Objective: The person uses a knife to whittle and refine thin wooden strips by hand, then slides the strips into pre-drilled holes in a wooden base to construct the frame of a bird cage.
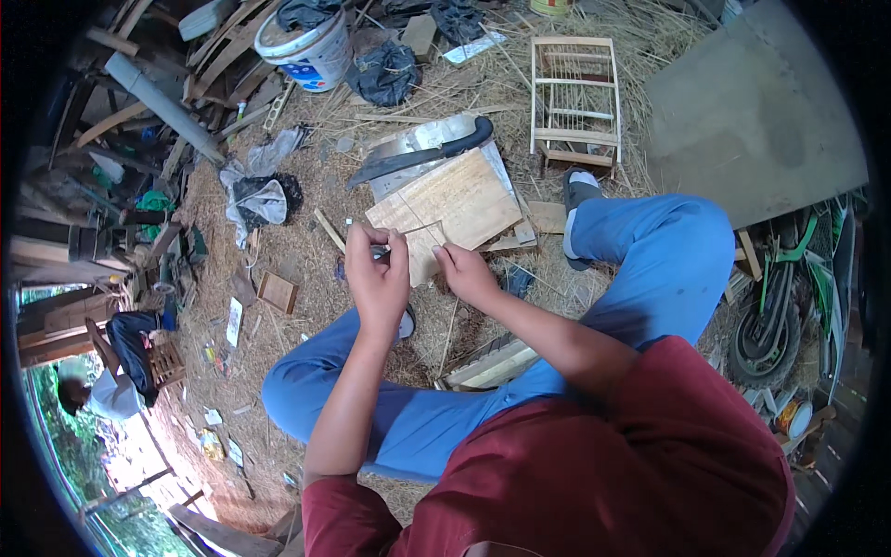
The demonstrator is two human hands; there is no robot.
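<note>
Records, at the upper left, a white bucket [314, 67] with black plastic [306, 13] at its mouth; cannot tell the depth of the fill. Notes a shallow wooden tray [277, 293] with a brown base on the straw-strewn ground [320, 186], and, at the upper right, a slatted wooden frame [580, 136] with thin bars; cannot make out its contents. Locates a thin strip [419, 227] between both hands, above a pale wooden board [469, 190]. Gives its long axis as left to right, rising slightly toward the right, with an apparent sharp bend there and a short leg back toward the wearer. Finds the left hand [379, 278] pinching the left end between thumb and fingers, and the right hand [469, 277] pinching the short leg. Lists a black-handled blade [422, 155] just beyond the board.
</note>
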